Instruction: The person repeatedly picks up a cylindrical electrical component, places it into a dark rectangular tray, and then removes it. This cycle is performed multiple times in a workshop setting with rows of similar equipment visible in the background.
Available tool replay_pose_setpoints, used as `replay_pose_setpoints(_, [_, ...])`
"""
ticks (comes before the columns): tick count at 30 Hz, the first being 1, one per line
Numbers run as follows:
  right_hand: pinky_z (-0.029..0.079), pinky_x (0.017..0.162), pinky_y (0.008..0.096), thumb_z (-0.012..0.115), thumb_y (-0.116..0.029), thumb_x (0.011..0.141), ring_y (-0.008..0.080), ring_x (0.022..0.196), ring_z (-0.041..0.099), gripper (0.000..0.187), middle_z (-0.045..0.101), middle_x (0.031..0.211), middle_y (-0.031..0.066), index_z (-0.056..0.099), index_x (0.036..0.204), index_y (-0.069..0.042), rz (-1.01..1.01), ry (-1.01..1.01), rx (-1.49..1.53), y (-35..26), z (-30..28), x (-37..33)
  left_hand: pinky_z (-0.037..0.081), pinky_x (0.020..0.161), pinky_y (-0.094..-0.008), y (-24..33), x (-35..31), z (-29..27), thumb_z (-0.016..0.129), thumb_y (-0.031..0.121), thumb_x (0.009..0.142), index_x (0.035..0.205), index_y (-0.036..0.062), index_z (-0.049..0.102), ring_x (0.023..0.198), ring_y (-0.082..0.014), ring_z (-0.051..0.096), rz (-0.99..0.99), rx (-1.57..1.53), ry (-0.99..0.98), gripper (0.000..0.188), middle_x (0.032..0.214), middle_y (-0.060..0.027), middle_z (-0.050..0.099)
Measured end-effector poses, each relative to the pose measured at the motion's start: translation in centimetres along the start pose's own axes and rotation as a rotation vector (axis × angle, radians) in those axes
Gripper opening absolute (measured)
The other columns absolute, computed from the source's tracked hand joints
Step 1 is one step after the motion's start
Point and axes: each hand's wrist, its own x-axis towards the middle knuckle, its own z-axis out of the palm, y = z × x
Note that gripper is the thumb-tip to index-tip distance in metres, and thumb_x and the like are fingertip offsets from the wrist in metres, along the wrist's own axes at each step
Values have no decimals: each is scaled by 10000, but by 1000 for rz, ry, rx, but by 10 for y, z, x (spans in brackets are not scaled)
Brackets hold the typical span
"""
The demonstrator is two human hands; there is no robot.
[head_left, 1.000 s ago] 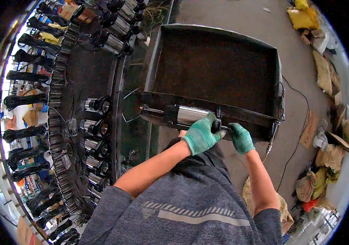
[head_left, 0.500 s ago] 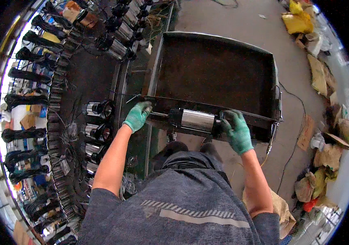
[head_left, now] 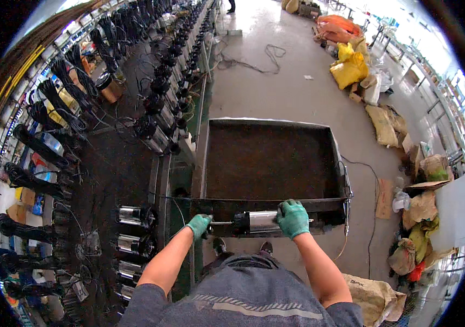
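A silver cylindrical motor with black ends (head_left: 262, 221) lies across the near edge of a dark metal tray. My right hand (head_left: 293, 219), in a green glove, wraps over its right end. A thin metal shaft (head_left: 221, 223) sticks out of the motor's left end. My left hand (head_left: 198, 224), gloved in green too, is closed at the outer end of that shaft, around something dark that its fingers mostly hide. The right end of the motor is partly covered by my right hand.
Beyond the motor extends the deep rectangular tray (head_left: 329, 163). More silver motors (head_left: 136, 217) line the dark bench on the left, with coiled black cables (head_left: 31, 180) past them. Sacks (head_left: 348, 66) lie along the right. A cable (head_left: 375, 218) crosses the floor.
The view has tilted up, showing more floor ahead. My right hand has shifted from beyond the motor's right end onto its silver body. My left hand stays at the shaft's end.
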Motion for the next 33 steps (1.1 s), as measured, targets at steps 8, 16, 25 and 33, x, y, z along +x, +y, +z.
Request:
replay_pose_setpoints(8, [529, 866, 477, 684, -207, 863, 372, 964, 640, 139, 694, 992, 132, 725, 915, -84, 38, 4, -19, -13, -7, 0, 563, 867, -456, -14, -29, -15, 686, 401, 972, 1224, 41, 677, 914, -392, 704, 1154, 754, 262, 439, 953, -178, 724])
replay_pose_setpoints(16, [540, 855, 469, 662, -264, 871, 366, 962, 645, 179, 690, 1000, 129, 719, 925, -104, 31, -29, -75, -12, -3, 3, 558, 791, -329, 16, -13, -15, 640, 439, 1016, 1100, 23, 730, 834, -189, 688, -54, -28, -158, 434, 832, -65, 719])
replay_pose_setpoints(25, [541, 854, 470, 667, -252, 877, 361, 965, 644, 172, 689, 1011, 116, 722, 946, -104, 56, 13, -63, -10, -1, -1, 531, 960, -421, -23, -22, -19, 664, 262, 1003, 1230, 47, 685, 1095, -334, 683, 1185, 636, 207, 313, 1191, -168, 702])
replay_pose_setpoints(33, [538, 852, 474, 659, -238, 884, 365, 961, 641, 173, 693, 1014, 127, 718, 942, -86, 41, 0, -60, -11, -3, 0, 545, 869, -401, 3, -8, -3, 608, 461, 1022, 1223, -1, 668, 909, -310, 694, 33, -20, -10, 508, 957, -168, 722])
